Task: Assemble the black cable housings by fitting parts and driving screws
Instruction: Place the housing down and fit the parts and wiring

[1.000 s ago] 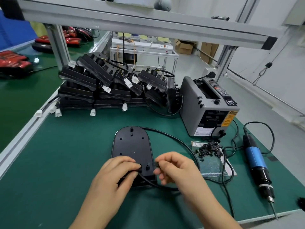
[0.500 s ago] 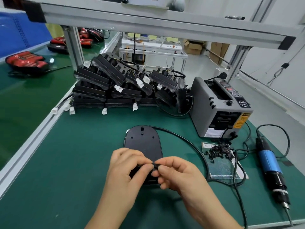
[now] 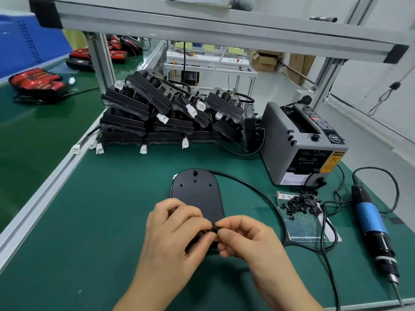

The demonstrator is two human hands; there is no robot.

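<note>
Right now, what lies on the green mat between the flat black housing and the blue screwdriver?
In the head view, between housing and screwdriver: a curved black cable, then a pile of small black parts on a clear bag.

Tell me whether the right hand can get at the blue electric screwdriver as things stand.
Probably yes: the electric screwdriver lies uncovered on the mat right of the right hand, only loose cables between. That hand pinches a small black part, though, and must release it first.
</note>
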